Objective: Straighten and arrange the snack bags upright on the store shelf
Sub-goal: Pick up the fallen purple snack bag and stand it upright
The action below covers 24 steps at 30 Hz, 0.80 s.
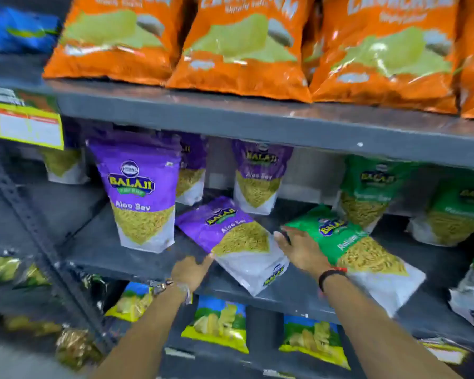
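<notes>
A purple Aloo Sev bag lies flat and slanted on the grey middle shelf. My left hand touches its near left edge with the fingertips. My right hand rests at its right edge, between it and a green bag that also lies flat. Neither hand has closed around a bag. To the left, another purple Aloo Sev bag stands upright. Two more purple bags stand at the back.
Green bags stand at the back right of the same shelf. Orange chip bags fill the shelf above. Yellow-and-blue bags sit on the shelf below. A yellow price tag hangs at the left.
</notes>
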Available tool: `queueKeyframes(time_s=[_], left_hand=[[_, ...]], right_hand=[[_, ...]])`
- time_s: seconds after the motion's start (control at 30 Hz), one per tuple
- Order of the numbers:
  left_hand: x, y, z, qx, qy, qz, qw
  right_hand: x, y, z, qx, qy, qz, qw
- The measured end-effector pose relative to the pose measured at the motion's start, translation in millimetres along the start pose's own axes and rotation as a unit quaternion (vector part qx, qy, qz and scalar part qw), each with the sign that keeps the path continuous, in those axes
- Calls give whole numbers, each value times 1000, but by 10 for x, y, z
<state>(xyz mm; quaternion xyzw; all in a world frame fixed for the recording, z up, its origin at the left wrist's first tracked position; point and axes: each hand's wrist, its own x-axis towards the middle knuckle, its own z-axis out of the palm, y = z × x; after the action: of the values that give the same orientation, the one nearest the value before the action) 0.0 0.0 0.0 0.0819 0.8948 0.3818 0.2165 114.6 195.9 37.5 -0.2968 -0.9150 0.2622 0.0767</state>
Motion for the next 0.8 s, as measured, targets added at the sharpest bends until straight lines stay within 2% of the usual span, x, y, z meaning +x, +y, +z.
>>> queueKeyframes(time_s=[0.07,0.13,0.2,0.27,0.33,0.57,0.63,0.8], left_hand=[[192,28,77,-141,-83,-45,986],[287,83,154,-270,-154,-86,946],[355,85,280,-339,-189,-88,917],[368,105,326,-385,-201,-66,899],[391,95,348,-402,-203,-59,891],[84,-81,308,-375,-235,-19,896],[-96,-124,270,-368,-237,9,899],[-517,-72,54,-355,-241,100,898]], right_hand=[[269,14,80,57,-34,29,997],[476,7,118,94,-95,60,989],[608,52,209,114,-172,64,976],[731,169,322,119,-211,72,968],[728,219,354,146,-210,91,963],[42,188,135,210,-184,86,956],[-229,223,99,221,-176,71,957],[-864,376,13,341,-150,25,928]])
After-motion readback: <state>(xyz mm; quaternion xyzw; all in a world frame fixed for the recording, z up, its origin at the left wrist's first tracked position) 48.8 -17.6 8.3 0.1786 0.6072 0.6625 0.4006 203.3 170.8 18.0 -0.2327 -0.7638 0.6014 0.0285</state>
